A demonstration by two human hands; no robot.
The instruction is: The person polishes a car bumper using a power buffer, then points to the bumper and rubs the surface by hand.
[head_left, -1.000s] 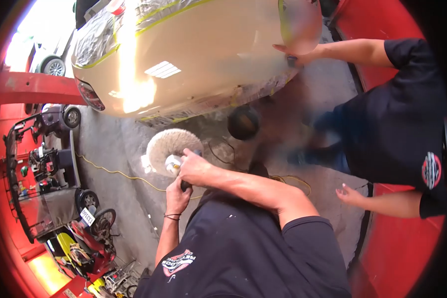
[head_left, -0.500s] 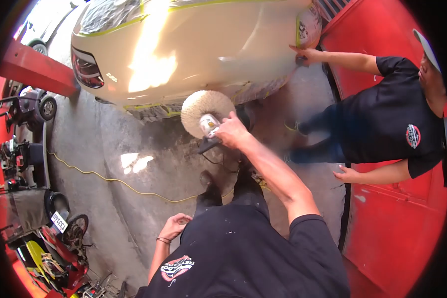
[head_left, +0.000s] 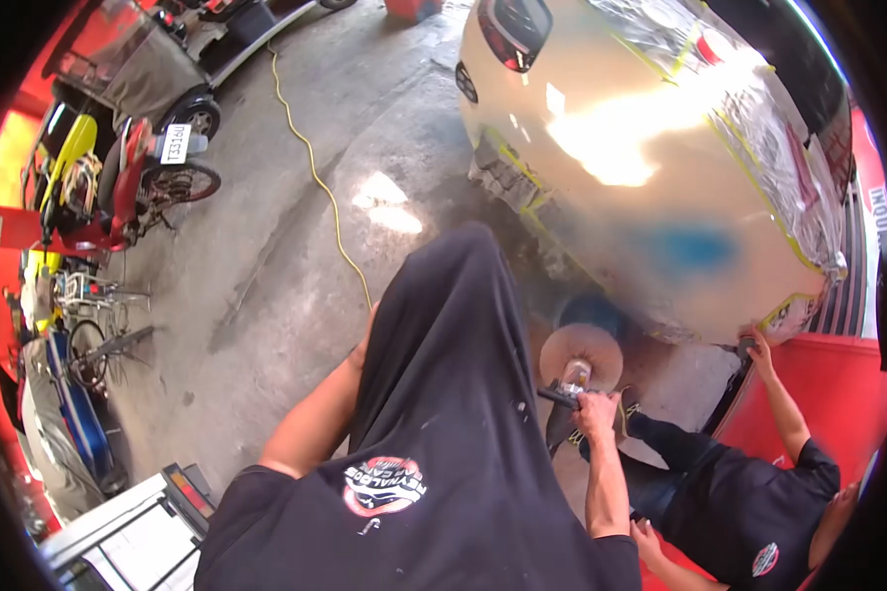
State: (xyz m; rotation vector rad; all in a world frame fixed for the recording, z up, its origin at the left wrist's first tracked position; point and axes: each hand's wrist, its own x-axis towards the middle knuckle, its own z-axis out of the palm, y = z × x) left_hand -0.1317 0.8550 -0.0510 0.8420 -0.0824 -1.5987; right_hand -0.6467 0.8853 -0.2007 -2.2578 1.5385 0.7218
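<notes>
My right hand (head_left: 596, 415) is closed around the handle of a polisher (head_left: 576, 374), held low at my right side. Its round, pale, fluffy pad (head_left: 580, 347) faces away from me, in front of the car. My left forearm runs up to the front of my black shirt (head_left: 434, 374), which is pulled out into a tall peak. Only a sliver of my left hand (head_left: 369, 333) shows at the cloth's edge; its fingers are hidden behind the shirt.
A cream car bumper (head_left: 601, 212) with taped masking film is ahead right. A co-worker's hand (head_left: 758, 352) touches its right corner with a dark block. A yellow cord (head_left: 317, 177) crosses the floor. A red motorcycle (head_left: 118, 187) and bicycle (head_left: 89, 350) stand left.
My view has turned left, so the car sits further right. My left hand has gone from beside my hip to behind the shirt, which now bulges outward. The polisher stays in my right hand.
</notes>
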